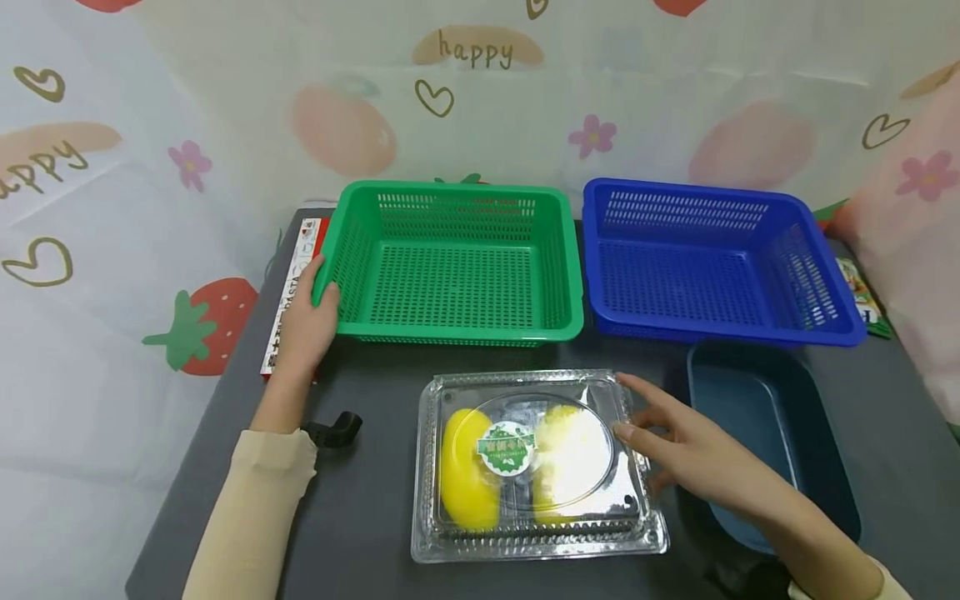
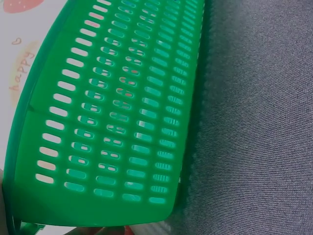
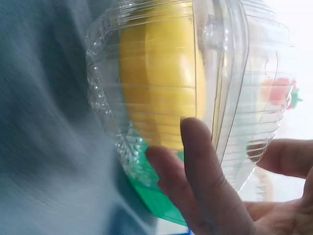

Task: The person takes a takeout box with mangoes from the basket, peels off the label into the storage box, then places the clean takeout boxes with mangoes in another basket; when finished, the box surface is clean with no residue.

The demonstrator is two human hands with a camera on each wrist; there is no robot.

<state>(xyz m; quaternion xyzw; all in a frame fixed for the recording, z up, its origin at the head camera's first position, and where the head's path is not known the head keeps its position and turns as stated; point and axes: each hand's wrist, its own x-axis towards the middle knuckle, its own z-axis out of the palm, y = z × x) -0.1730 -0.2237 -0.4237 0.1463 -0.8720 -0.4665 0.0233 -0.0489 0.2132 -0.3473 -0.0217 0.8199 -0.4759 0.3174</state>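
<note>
My left hand (image 1: 309, 321) grips the left rim of a green plastic basket (image 1: 457, 333), thumb toward the front corner. In the left wrist view the basket's slotted wall (image 2: 93, 117) fills much of the picture, with only bits of the hand at the lower edge. A clear plastic clamshell box (image 1: 540, 546) lies closed in front of the basket. Inside are yellow, rounded fruits (image 1: 468, 471), and the lid bears a green and white round sticker (image 1: 507, 448). My right hand (image 1: 686, 446) is at the box's right side, fingers spread, with thumb and fingertips right at the lid and side wall.
A blue basket (image 1: 720, 329) stands right of the green one. In front of it lies a dark blue tray (image 1: 821, 425). A red-and-white package (image 1: 288, 292) is beside the green basket, a black object (image 1: 337, 429) by my left wrist, and a green packet (image 1: 862, 296) at far right.
</note>
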